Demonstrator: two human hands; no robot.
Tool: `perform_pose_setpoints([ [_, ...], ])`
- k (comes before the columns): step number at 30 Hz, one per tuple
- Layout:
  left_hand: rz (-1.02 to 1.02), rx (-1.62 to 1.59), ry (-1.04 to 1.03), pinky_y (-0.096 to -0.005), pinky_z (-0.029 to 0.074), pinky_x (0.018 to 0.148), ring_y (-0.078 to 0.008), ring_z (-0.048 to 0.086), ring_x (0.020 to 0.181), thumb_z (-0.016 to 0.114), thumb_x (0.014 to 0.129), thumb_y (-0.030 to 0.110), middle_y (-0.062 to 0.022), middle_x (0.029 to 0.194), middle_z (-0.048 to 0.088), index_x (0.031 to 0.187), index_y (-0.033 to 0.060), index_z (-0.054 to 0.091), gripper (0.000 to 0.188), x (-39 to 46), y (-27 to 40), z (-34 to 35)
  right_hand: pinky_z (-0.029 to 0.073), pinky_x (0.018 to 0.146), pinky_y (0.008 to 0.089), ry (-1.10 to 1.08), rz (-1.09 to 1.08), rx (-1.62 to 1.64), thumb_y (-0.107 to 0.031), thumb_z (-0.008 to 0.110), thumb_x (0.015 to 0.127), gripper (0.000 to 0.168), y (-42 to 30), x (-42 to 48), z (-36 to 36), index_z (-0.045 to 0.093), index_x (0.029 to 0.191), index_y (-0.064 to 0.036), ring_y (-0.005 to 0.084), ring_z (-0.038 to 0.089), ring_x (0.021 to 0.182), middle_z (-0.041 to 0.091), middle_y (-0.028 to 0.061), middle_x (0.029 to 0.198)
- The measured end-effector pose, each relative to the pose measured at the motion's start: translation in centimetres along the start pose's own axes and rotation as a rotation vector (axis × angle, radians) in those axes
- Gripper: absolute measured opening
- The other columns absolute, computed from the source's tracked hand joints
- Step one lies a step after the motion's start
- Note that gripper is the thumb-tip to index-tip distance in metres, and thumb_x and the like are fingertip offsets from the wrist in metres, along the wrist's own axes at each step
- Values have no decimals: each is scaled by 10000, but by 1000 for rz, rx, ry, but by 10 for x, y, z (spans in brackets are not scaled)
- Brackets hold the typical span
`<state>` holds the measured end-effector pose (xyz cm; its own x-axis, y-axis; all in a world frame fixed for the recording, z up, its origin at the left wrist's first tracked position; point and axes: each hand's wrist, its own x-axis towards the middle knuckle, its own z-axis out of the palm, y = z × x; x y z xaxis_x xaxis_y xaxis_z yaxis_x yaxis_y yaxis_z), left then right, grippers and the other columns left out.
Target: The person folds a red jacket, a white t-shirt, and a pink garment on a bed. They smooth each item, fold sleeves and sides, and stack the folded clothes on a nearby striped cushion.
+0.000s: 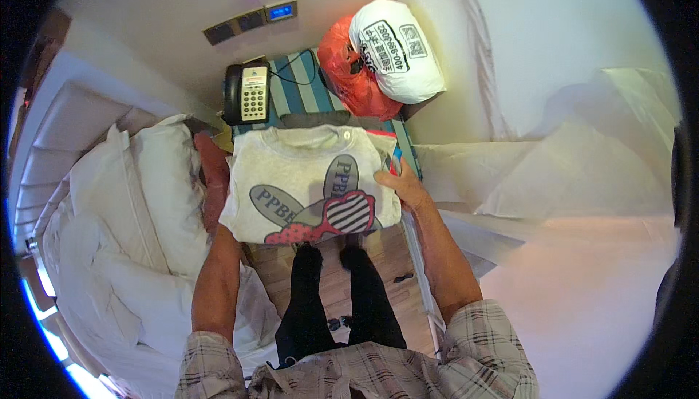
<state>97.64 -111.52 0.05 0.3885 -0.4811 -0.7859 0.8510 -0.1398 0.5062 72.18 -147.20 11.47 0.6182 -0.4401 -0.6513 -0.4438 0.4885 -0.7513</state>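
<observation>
A folded light shirt (pixel 284 164) with a cartoon print and a red heart-shaped lens lies flat across both arms, in front of a striped blue and grey surface. My right hand (pixel 403 183) grips its right edge, thumb on top, beside a small red and blue thing (pixel 396 161). The fingers of my left hand are hidden beneath the shirt's left side; only the forearm shows. More folded cloth, grey and red, peeks out at the shirt's upper right corner.
A black corded telephone (pixel 254 93) stands on the striped surface (pixel 295 93), near a red plastic bag (pixel 355 82) and a full white plastic bag (pixel 401 52). To the left is a bed with rumpled white bedding (pixel 147 208); whitish translucent sheeting (pixel 568 175) spreads at right.
</observation>
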Motion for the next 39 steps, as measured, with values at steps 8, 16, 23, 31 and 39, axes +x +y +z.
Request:
perform_pose_setpoints([
  [8,-9,-40,-87,-399,529,1061,-256,630,1279,555,1022,636,-111,1452,629,1534,99,518,743,117,-31,-6,532,1013,420,261,262,-257,-398,919,743,990,116,95,-38,438,1494,32,282,630,1197,595,213,1392],
  [16,-168,-197,-10,-412,498,1099,-266,607,1330,504,1039,646,-130,1492,603,1530,26,497,791,55,-20,-42,560,961,397,95,282,-81,-344,922,752,911,128,100,-29,476,1432,64,268,679,1087,674,182,1259],
  [23,-147,-240,-23,-401,492,1105,-257,624,1307,526,988,718,-122,1468,625,1507,31,534,860,58,-19,-37,550,998,396,75,279,95,-247,927,761,971,123,104,-32,384,1509,52,258,663,1157,642,171,1337],
  [31,-139,-10,18,-395,537,1007,-255,679,1156,487,975,775,-117,1337,694,1440,93,617,835,68,6,26,526,1070,452,80,314,224,-135,881,795,1129,151,109,-40,150,1645,6,327,625,1252,557,210,1465],
  [39,327,530,52,-465,498,1037,-394,640,1206,730,932,507,-261,1268,649,1379,-34,561,722,-102,-10,160,570,999,483,82,465,525,-134,805,851,935,204,18,-86,260,1601,-19,324,650,1183,605,197,1379],
])
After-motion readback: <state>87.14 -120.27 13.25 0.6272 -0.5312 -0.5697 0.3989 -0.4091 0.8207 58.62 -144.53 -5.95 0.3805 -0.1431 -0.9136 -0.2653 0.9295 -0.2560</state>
